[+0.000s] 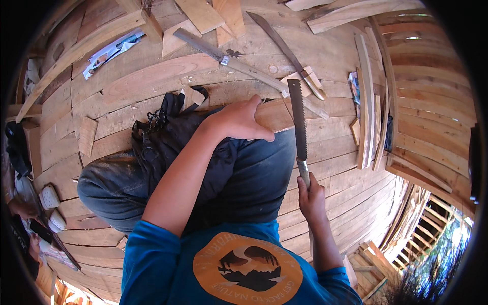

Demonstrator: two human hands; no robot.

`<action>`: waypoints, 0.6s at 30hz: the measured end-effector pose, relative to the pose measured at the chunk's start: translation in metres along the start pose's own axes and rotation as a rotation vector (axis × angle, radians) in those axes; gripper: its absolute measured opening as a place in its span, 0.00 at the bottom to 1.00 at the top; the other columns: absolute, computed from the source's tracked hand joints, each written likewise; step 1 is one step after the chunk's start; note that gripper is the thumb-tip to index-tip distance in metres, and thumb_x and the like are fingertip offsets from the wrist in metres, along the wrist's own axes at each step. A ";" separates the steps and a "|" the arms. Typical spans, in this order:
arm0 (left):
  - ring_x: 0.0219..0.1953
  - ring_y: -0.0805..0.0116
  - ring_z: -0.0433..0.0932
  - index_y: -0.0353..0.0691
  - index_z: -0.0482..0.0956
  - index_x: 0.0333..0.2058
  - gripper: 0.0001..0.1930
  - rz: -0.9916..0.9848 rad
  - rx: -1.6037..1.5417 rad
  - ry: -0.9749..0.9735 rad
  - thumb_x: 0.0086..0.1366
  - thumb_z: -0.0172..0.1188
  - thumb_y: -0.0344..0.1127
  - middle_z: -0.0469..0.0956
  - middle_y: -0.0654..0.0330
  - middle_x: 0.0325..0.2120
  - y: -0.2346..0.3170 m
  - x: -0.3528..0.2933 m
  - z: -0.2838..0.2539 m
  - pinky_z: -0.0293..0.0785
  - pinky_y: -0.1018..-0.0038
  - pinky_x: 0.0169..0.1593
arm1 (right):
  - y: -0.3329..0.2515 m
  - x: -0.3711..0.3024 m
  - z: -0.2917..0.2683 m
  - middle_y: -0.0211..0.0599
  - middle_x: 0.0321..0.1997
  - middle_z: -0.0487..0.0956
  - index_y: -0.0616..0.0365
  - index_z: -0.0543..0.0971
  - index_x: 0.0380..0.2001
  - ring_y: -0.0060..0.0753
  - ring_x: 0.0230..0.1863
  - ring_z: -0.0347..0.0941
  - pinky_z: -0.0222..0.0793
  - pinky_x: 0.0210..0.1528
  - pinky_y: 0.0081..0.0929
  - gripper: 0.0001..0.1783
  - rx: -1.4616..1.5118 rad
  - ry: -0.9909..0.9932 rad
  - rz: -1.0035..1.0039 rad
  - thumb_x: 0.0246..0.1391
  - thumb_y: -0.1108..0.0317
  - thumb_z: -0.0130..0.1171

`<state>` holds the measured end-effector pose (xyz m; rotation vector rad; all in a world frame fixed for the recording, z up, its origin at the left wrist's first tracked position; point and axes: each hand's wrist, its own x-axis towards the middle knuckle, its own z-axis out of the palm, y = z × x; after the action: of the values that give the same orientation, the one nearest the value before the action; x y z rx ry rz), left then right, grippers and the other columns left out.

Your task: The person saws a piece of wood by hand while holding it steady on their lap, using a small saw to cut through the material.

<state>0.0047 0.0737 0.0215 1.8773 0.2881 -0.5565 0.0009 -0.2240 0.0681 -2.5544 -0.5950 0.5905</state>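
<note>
left hand partly hides board

2 hands at work mid-frame, that's 1 left hand and 1 right hand! Between them, 1 saw and, right beside it, 1 block of wood. Up to the upper centre: 1 long-handled blade, and just right of it, 1 big knife, so 3 bladed tools in all! Over to the lower left, a count of 2 shoes, both white. Across the middle, 1 dark cloth bundle; at the bottom, 1 blue shirt bearing 1 round emblem. And at the left edge, at least 1 other person, partly cut off!
</note>
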 end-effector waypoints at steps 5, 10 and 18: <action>0.58 0.47 0.69 0.23 0.56 0.62 0.54 0.002 -0.063 0.037 0.42 0.71 0.50 0.68 0.35 0.55 0.000 0.002 0.005 0.65 0.68 0.61 | 0.001 0.000 0.005 0.43 0.12 0.66 0.62 0.70 0.28 0.33 0.12 0.64 0.57 0.17 0.32 0.13 0.100 0.001 0.020 0.64 0.64 0.52; 0.57 0.46 0.70 0.22 0.58 0.59 0.52 0.018 0.057 0.163 0.42 0.72 0.50 0.69 0.33 0.54 0.003 -0.001 0.015 0.67 0.67 0.59 | 0.000 -0.001 0.000 0.44 0.12 0.67 0.62 0.71 0.29 0.38 0.11 0.65 0.58 0.18 0.32 0.12 0.078 -0.004 0.041 0.64 0.65 0.53; 0.51 0.40 0.73 0.25 0.65 0.48 0.43 -0.031 0.111 0.473 0.40 0.71 0.51 0.73 0.36 0.46 0.000 -0.014 0.035 0.69 0.60 0.56 | 0.006 0.001 -0.006 0.48 0.12 0.67 0.61 0.70 0.29 0.53 0.13 0.64 0.57 0.16 0.38 0.10 -0.122 0.281 -0.059 0.63 0.67 0.52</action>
<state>-0.0160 0.0423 0.0183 2.1012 0.6063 -0.1417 0.0069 -0.2306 0.0694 -2.6577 -0.6197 0.1728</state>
